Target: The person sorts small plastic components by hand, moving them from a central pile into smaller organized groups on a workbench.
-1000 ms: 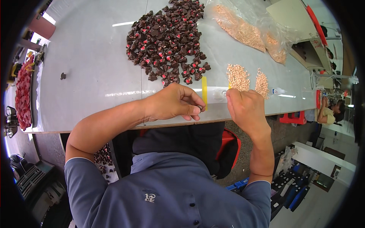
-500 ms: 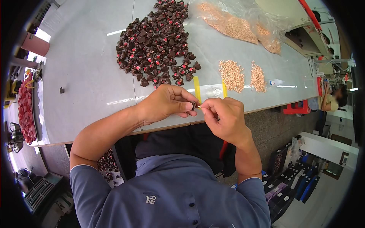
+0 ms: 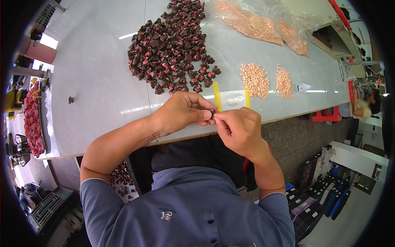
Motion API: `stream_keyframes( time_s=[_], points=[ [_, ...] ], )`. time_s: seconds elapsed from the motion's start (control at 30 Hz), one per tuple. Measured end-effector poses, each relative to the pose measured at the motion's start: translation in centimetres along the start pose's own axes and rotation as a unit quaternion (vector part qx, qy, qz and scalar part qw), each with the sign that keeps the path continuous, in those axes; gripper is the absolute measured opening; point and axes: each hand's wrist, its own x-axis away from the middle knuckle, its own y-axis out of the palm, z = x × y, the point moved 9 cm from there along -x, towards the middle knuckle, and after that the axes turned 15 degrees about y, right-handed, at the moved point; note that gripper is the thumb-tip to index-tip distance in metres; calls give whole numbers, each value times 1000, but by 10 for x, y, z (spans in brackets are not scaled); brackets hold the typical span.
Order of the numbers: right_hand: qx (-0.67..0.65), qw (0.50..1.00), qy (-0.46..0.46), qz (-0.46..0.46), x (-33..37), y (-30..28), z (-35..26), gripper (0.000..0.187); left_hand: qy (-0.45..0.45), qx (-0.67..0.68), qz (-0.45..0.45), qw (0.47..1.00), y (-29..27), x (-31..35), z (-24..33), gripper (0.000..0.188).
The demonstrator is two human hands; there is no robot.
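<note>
My left hand [image 3: 183,112] pinches a small dark brown part [image 3: 211,113] at the near edge of the grey table [image 3: 94,82]. My right hand [image 3: 238,129] meets it from the right, its fingertips touching the same part. What the right fingertips hold, if anything, is too small to tell. Just beyond the hands lies a clear round piece [image 3: 235,99] between two yellow tape strips [image 3: 217,102]. Farther back sits a big pile of dark brown parts with red centres [image 3: 173,45].
Two small heaps of tan pellets [image 3: 255,79] lie right of the hands, with clear bags of the same pellets [image 3: 263,24] behind. Red parts fill a tray [image 3: 32,119] at far left. Another person [image 3: 364,106] sits at the far right. Boxes stand on the floor below.
My right hand has come left from the tan heaps to meet my left hand. Both hands now close on the small dark part at the table's edge.
</note>
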Motion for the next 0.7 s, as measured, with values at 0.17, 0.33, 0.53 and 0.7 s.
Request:
stream_keyframes(
  time_s=[0.17, 0.33, 0.53, 0.7],
  points=[
    [-7, 999, -14, 28, 3, -9, -1, 14, 11, -1, 6, 1000, -2, 0, -3, 21],
    [-102, 973, 161, 132, 22, -63, 62, 9, 14, 12, -2, 1000, 3, -2, -2, 20],
    [-24, 909, 359, 209, 62, -110, 172, 10, 11, 17, 14, 1000, -2, 2, -1, 20],
    [147, 906, 386, 95, 55, -103, 193, 11, 1, 7, 20, 1000, -2, 1, -4, 20]
  ],
)
